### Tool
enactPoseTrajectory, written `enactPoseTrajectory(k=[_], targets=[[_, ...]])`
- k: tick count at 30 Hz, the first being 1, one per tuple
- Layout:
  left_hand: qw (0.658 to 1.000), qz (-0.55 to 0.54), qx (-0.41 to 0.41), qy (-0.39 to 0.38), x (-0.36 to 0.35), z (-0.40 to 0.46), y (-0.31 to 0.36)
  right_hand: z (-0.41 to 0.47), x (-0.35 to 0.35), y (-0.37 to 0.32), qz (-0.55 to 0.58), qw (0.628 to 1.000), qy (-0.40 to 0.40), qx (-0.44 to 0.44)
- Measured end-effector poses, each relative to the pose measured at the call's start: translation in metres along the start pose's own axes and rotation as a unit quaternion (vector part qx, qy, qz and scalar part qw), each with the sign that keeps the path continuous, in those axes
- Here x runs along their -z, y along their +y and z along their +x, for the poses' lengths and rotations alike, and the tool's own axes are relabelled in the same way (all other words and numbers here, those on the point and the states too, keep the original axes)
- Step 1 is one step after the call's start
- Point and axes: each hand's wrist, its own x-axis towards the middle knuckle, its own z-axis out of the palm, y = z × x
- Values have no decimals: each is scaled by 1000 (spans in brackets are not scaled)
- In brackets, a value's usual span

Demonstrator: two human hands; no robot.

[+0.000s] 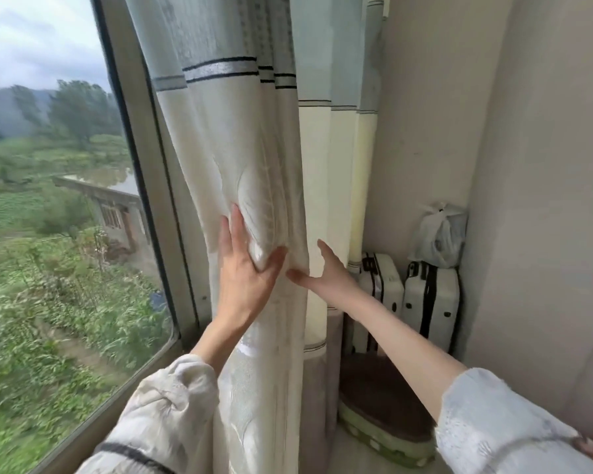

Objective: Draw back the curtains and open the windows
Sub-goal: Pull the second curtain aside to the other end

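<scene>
A cream and pale-blue curtain (240, 138) with dark stripes hangs bunched in folds beside the window (48, 206), whose glass pane shows green fields outside. My left hand (245, 278) presses on the curtain's left fold, thumb pinching a bulge of fabric. My right hand (326, 275) touches the fold just to the right, fingers partly tucked behind the cloth. The window frame (158, 186) stands uncovered to the left of the curtain. Whether the pane is open cannot be told.
Two white suitcases (428, 302) stand in the corner against the wall, a tied plastic bag (440, 234) on top. A brown cushion with green trim (384, 412) lies on the floor before them. The window sill (117, 398) runs below left.
</scene>
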Motion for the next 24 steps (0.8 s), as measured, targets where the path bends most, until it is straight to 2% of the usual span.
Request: enactPoseTrajectory(k=[6,14,19,24], targets=[[999,45,0,20,-109,84,-30,112,64,44,5,998,-31,48],[998,56,-1,27,-214,184,-37,237,134,71,-2,992,-92,83],[995,82,-36,47,-271,246,-49,312,160,95,29,994,-38,102],[987,137,-47,65,-335,314,-74,400,184,124,5,991,7,132]])
